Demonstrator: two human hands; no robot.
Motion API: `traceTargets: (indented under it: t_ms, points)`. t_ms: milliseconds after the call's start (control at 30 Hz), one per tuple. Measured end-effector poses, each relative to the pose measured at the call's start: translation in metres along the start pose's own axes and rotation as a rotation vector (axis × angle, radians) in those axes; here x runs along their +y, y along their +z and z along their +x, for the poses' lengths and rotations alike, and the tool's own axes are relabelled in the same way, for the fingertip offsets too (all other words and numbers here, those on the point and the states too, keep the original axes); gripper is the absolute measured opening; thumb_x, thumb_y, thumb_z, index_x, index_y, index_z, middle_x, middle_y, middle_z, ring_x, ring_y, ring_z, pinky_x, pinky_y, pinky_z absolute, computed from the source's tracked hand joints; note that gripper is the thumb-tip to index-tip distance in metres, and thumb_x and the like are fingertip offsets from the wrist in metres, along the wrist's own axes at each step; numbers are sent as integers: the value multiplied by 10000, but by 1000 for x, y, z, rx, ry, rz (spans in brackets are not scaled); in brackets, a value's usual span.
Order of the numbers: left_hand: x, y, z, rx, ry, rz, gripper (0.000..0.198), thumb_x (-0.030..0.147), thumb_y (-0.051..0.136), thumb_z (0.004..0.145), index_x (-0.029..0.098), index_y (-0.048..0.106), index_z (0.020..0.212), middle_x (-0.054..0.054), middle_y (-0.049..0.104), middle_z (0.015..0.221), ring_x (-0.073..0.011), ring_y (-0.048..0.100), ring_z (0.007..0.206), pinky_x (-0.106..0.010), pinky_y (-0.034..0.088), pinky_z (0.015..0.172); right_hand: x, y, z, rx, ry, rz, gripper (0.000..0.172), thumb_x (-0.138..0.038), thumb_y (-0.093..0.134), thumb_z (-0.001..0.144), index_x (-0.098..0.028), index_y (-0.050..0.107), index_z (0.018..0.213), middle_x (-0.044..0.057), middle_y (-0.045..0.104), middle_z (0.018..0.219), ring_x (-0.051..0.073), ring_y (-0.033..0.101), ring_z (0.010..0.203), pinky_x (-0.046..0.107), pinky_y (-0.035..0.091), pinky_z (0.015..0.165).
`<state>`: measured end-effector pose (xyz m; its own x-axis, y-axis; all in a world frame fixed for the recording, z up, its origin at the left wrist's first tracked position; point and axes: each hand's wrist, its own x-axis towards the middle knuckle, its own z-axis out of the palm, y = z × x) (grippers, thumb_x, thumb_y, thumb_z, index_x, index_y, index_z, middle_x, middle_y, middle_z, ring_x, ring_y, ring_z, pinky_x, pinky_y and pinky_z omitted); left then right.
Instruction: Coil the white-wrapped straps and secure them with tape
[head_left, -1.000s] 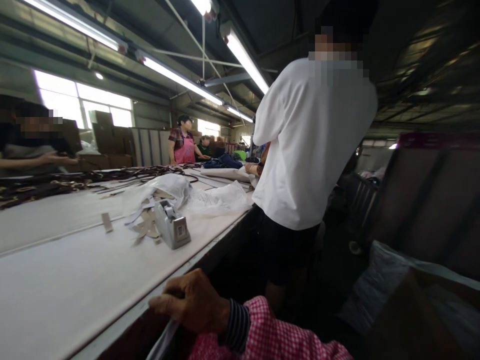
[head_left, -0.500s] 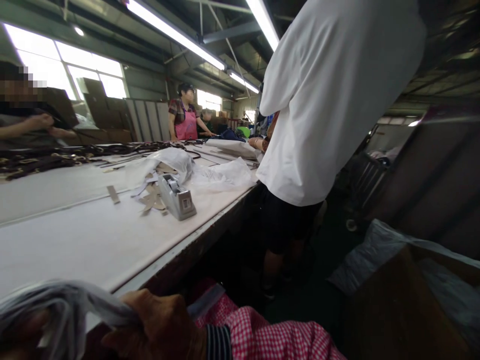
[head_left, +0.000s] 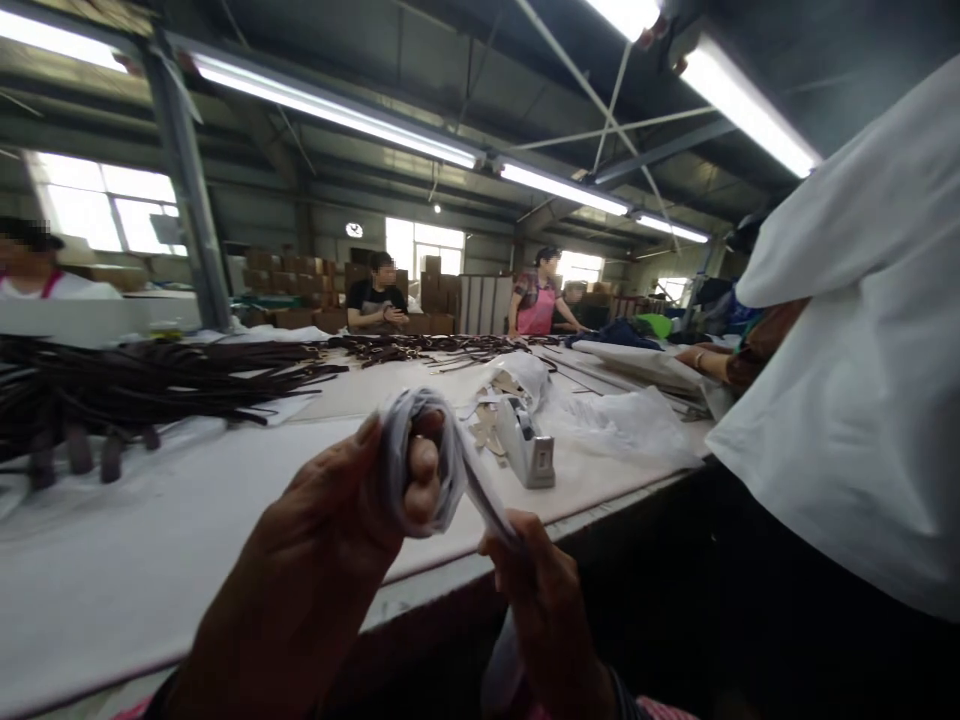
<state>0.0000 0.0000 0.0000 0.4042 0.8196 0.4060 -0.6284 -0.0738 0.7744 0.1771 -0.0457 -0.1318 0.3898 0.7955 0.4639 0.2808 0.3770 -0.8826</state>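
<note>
i see coiled white-grey fabric-like strip [head_left: 452,470] raised beside near edge of long white-covered worktop [head_left: 172,560]. left hand [head_left: 322,525]: fingers inside coil, thumb outside. right hand [head_left: 536,585]: fingers gripping strip's run. i judge it light, floppy; hold through core. grey box-shaped tape dispenser [head_left: 531,450] just beyond; i judge most room leftward.

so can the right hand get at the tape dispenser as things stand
Probably yes, if the right hand lets go of the pale strip running to the coil in the left hand; nothing visible seems to block the tape dispenser on the table.
</note>
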Motion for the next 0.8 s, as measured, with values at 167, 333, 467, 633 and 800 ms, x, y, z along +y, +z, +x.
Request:
traceTargets:
  t_ms: [167, 333, 467, 633, 800]
  points:
    - [6, -4, 10, -77, 127, 147, 287, 350, 581, 986, 129, 712, 1115, -88, 742, 925, -172, 694, 754, -255, 599, 699, -14, 24, 5, -301, 265, 334, 485, -615, 640, 899, -183, 669, 1116, 67, 683, 816, 140, 573, 601, 263, 457, 562]
    - [-19, -29, 13, -13, 313, 750, 259, 371, 590, 980, 167, 647, 1129, -99, 744, 1031, -263, 712, 959, -338, 575, 827, -24, 42, 7, -722, 435, 598, 576, -654, 580, 920, -149, 538, 1194, 20, 658, 649, 74, 480, 409, 172, 356, 406]
    - [-41, -60, 17, -113, 569, 1158, 145, 265, 538, 998, 166, 581, 1096, -68, 689, 864, -202, 662, 758, -296, 532, 702, -32, 41, 17, -831, 539, 669, 429, -603, 572, 944, -183, 552, 1027, -43, 574, 516, 54, 387, 333, 154, 326, 366]
    - [-54, -97, 13, -535, 757, 1604, 170, 170, 445, 1012, 144, 539, 1151, -70, 634, 890, -206, 608, 781, -318, 500, 690, -38, 36, 36, -910, 680, 525, 298, -344, 721, 842, -151, 592, 1028, -28, 616, 589, 21, 347, 328, 128, 247, 324]
    - [-52, -118, 3, -739, 477, 1716, 316, 514, 593, 952, 203, 547, 984, -55, 616, 942, -224, 584, 778, -344, 454, 683, -27, 40, 56, -981, 519, 190, 297, -218, 733, 744, -109, 682, 1015, -12, 636, 676, 44, 463, 423, 135, 345, 384]
